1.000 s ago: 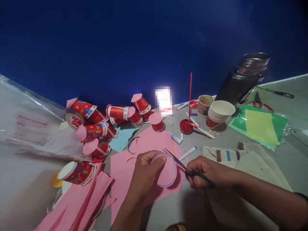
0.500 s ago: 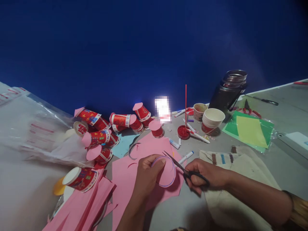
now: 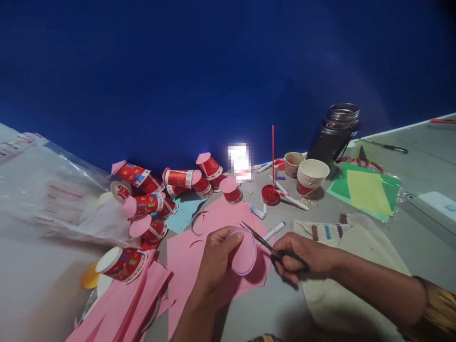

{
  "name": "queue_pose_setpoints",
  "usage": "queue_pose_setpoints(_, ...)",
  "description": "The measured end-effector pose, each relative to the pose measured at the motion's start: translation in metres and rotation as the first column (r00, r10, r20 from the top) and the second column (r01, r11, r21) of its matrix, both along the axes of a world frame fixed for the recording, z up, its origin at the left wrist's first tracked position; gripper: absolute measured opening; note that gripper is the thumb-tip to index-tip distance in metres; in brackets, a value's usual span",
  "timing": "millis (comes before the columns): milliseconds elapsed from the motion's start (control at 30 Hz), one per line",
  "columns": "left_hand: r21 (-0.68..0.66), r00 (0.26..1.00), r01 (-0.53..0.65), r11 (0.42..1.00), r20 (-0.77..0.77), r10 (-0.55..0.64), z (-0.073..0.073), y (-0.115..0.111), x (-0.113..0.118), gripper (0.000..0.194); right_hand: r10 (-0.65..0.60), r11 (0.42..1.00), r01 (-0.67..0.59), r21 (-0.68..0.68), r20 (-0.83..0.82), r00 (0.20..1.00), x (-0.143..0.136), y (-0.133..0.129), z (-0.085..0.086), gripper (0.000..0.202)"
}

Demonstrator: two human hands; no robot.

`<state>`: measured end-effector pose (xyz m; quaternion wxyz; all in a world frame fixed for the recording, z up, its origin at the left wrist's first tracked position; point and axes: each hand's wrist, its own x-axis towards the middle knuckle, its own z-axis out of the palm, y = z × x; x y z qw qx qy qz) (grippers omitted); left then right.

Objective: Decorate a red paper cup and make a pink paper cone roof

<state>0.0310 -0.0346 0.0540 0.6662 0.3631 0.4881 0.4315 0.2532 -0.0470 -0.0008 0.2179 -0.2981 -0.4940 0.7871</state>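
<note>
Far L: clear plastic bag (image 3: 60, 194) w/ red print, nr a bunch of red paper cups (image 3: 147, 203), most tipped over, several w/ pink paper rounds (image 3: 139, 225) on their ends. Below, a lone red cup (image 3: 128, 263) w/ white end lies on its side at the top of some pink strips (image 3: 117, 306). Next, lt. blue sheet (image 3: 187, 216) by the cups, then big pink sheet (image 3: 185, 285) flat on the grey table (image 3: 242, 316).

L hand (image 3: 221, 251) is above the pink sheet: thumb & fingers pinched, no gap seen, on the L edge of pink disc (image 3: 244, 254). Disc has a blue outline, is held up & tilted btwn the hands, just L of the scissors (image 3: 263, 241). Blades point up-L, tips by disc's upper R edge; can't tell if touching. Red tub (image 3: 270, 195) w/ upright red stick (image 3: 273, 152) stands farther back; blue-capped marker (image 3: 274, 232) is partly behind the blades. R hand (image 3: 297, 259): fingers curled round the black handles, can't tell which sit in the loops.

Then a paper cup stack (image 3: 312, 178), dark flask (image 3: 327, 137) behind it, cream cloth (image 3: 356, 251) nr R forearm, yellow sheet (image 3: 368, 192) on green pack (image 3: 392, 187); far R, white box (image 3: 434, 204), partly cut off.
</note>
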Motion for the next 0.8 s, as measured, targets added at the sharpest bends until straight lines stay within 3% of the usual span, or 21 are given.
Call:
queue_pose_setpoints(200,0.014,0.995,-0.032,0.999,0.097,0.031,-0.004,-0.001,0.002,0.019,0.001,1.0,-0.001,0.015,-0.054,0.999,0.0,-0.001,0.005,0.064)
queue_pose_setpoints(533,0.062,0.989,-0.122,0.991,0.093,0.115,-0.003,-0.006,0.006,0.022,0.0,0.998,0.002,0.058,-0.035,0.999,0.001,0.0,0.007,0.065)
queue_pose_setpoints(633,0.1,0.989,-0.146,0.984,0.028,0.144,-0.004,-0.005,0.006,0.025,-0.01,0.999,0.011,0.052,-0.018,1.0,0.0,-0.001,0.005,0.06)
queue_pose_setpoints(800,0.223,0.949,-0.182,0.958,-0.214,0.23,-0.011,-0.004,0.002,0.034,-0.026,0.997,0.026,0.078,0.001,1.0,0.0,-0.002,0.002,0.053)
